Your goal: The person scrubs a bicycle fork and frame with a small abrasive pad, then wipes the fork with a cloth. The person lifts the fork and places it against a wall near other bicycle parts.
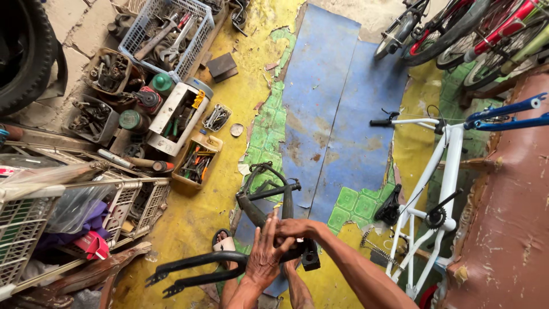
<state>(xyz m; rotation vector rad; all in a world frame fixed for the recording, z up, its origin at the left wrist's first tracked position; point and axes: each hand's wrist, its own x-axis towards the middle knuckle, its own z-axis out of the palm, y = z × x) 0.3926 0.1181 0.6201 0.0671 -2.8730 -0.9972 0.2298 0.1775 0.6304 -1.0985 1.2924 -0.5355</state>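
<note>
A black bicycle frame [264,201] lies across my lap over the floor, its rear fork ends [189,273] reaching left. My left hand [264,254] presses flat on the frame's tube near the middle, fingers spread. My right hand [294,228] grips the same tube just above it, fingers wrapped around. A black clamp-like part [310,256] sits on the frame beside my hands. My foot in a sandal [224,243] shows underneath.
A white bicycle frame [437,200] stands at right beside a blue one [506,114] and a brown bench [509,229]. Bins of tools [171,34] and a cut canister with tools [197,160] line the left. Wire baskets [34,223], parked bicycles [457,34], blue mat [337,114].
</note>
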